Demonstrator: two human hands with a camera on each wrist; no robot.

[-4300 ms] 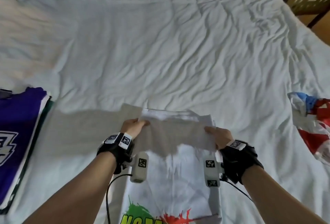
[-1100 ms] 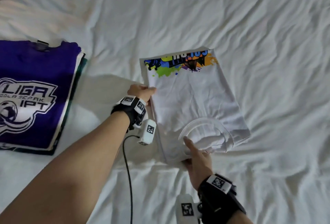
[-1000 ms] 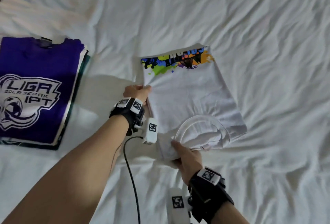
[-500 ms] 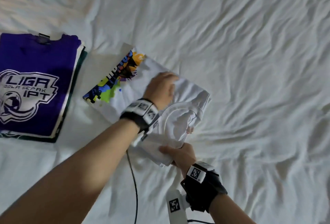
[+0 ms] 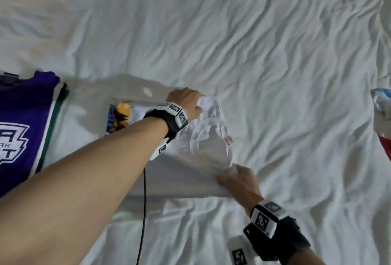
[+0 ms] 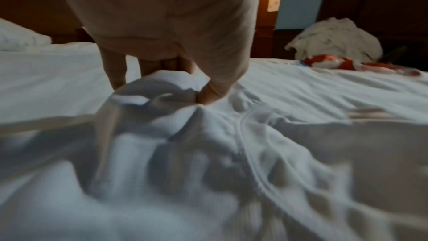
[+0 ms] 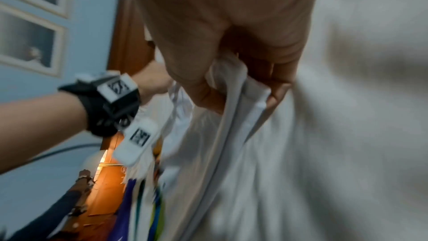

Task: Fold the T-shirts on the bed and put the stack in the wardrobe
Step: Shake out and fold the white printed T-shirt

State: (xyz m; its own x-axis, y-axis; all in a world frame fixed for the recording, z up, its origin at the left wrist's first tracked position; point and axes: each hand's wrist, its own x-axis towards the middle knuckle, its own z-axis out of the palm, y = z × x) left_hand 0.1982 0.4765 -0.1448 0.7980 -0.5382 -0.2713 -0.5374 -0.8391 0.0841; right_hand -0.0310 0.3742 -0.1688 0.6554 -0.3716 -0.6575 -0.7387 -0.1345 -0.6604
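A: We have the folded white shirt (image 5: 203,148) on the bed (image 5: 254,42), near the middle front, with the purple stack (image 5: 23,129) a little way off to our left and not touching it.

B: And our grips? The left hand (image 5: 186,100) has its fingers (image 6: 115,72) curled into a bunch of cloth at the far collar corner. The right hand (image 5: 241,180) pinches the layered near edge between thumb and fingers (image 7: 277,92).

A: So both hands hold the shirt. We judge the step to be carrying it across onto the stack.

B: Then we should lift both ends together and keep the cloth taut between our hands, so the layers don't slide apart. The far corner looks crumpled under our left hand, so we may need to smooth it once it lands.

A: We should line the collar up with the purple one and set it down flat, square to the stack's edges.

B: One more unfolded shirt (image 5: 380,104) waits at the right edge of the bed.
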